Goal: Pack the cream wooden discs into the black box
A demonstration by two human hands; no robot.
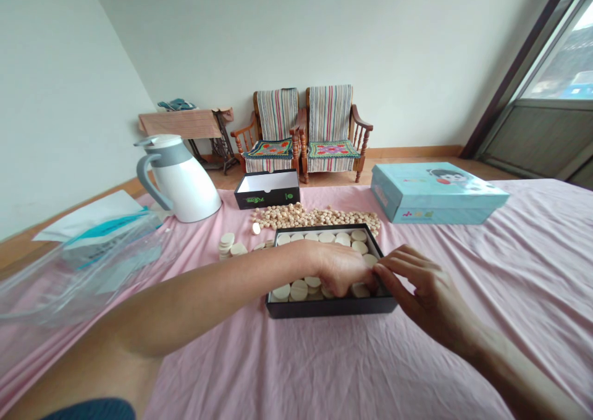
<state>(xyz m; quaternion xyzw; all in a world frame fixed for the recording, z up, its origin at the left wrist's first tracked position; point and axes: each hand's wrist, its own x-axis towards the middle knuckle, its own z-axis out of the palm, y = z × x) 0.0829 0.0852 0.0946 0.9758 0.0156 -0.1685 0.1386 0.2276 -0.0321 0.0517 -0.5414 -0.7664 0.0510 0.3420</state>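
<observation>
A black box (324,307) sits on the pink tablecloth, filled with pale round wooden discs (343,238). My left hand (343,268) reaches across into the box, fingers curled down onto the discs near its right side. My right hand (419,284) is at the box's right edge, its fingertips pinched together against the left hand's fingers over the discs. What the fingertips grip is hidden.
Small wooden beads (315,215) lie heaped behind the box, with a few loose discs (229,246) to its left. A black lid (267,189), white jug (178,179), light blue box (433,193) and clear plastic bag (78,265) stand around. Two chairs are by the wall.
</observation>
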